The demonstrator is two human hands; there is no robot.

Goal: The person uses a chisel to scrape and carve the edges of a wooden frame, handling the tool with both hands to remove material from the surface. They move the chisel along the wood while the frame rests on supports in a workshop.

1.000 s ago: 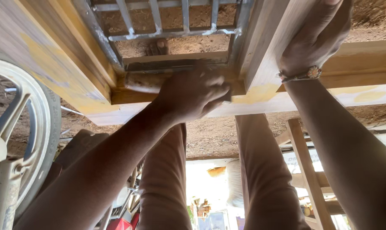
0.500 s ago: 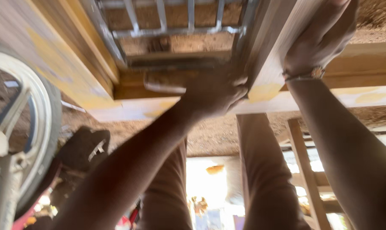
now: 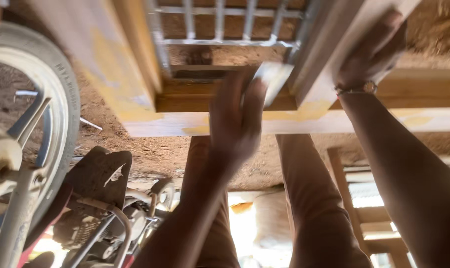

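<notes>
Dirt floor (image 3: pixel 135 149), hands on wooden frame (image 3: pixel 304 121)

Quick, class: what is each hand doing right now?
Left hand: blurred, fingers around a pale block; grip cannot be told.
Right hand: open, pressed flat on the wooden frame.

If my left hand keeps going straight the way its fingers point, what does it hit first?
Most likely the pale sanding pad at the fingertips of the left hand, then the wooden frame rail and metal grille beyond. Motion blur makes depth uncertain.
</notes>
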